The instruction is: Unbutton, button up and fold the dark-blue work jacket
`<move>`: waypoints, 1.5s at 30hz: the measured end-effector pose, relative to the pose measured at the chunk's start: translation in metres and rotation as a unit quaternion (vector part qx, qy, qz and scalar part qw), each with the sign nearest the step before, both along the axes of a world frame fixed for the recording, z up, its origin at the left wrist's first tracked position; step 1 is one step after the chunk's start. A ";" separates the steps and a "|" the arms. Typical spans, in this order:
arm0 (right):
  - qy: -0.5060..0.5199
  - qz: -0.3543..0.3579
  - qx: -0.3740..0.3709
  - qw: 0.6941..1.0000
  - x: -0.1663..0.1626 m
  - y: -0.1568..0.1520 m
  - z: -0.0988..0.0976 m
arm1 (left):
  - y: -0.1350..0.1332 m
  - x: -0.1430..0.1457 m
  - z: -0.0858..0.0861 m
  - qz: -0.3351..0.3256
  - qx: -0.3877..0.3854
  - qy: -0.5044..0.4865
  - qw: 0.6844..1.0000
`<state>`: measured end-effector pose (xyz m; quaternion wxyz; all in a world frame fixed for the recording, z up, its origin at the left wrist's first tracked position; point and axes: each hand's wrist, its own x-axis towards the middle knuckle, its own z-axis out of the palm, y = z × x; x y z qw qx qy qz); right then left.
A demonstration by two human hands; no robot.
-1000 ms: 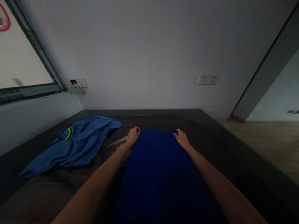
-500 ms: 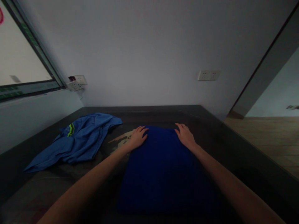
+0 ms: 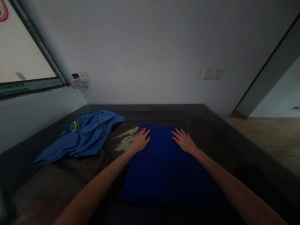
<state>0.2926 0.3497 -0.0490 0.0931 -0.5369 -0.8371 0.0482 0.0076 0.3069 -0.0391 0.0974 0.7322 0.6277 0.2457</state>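
Observation:
A dark blue folded cloth (image 3: pixel 161 165) lies flat on the dark table (image 3: pixel 211 140) in front of me; its near part fades into shadow, and I cannot tell what kind of garment it is. My left hand (image 3: pixel 141 140) rests on its far left edge, fingers spread and palm down. At the far right edge, my right hand (image 3: pixel 185 140) also lies flat on the cloth with its fingers apart. Neither hand grips anything.
To the left lies a crumpled lighter blue garment (image 3: pixel 86 134) with a yellow-green stripe. A pale printed pattern (image 3: pixel 126 139) shows beside my left hand. Behind the table rises a wall with sockets (image 3: pixel 212 73); a window (image 3: pixel 25 47) is at left, wooden floor (image 3: pixel 267 137) at right.
Both hands have come slightly nearer and now lie flatter on the blue cloth, with the right fingers moved inward from its edge. The view has shifted a little.

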 end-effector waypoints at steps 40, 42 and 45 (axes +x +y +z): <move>0.143 0.023 0.058 0.988 -0.226 0.077 0.014 | -0.255 -0.010 0.033 0.019 -0.185 -0.397 0.899; 0.130 0.029 0.066 0.989 -0.226 0.073 0.012 | -0.256 -0.008 0.029 0.035 -0.187 -0.395 0.899; 0.108 0.042 0.079 0.990 -0.226 0.066 0.008 | -0.258 -0.007 0.025 0.046 -0.186 -0.405 0.894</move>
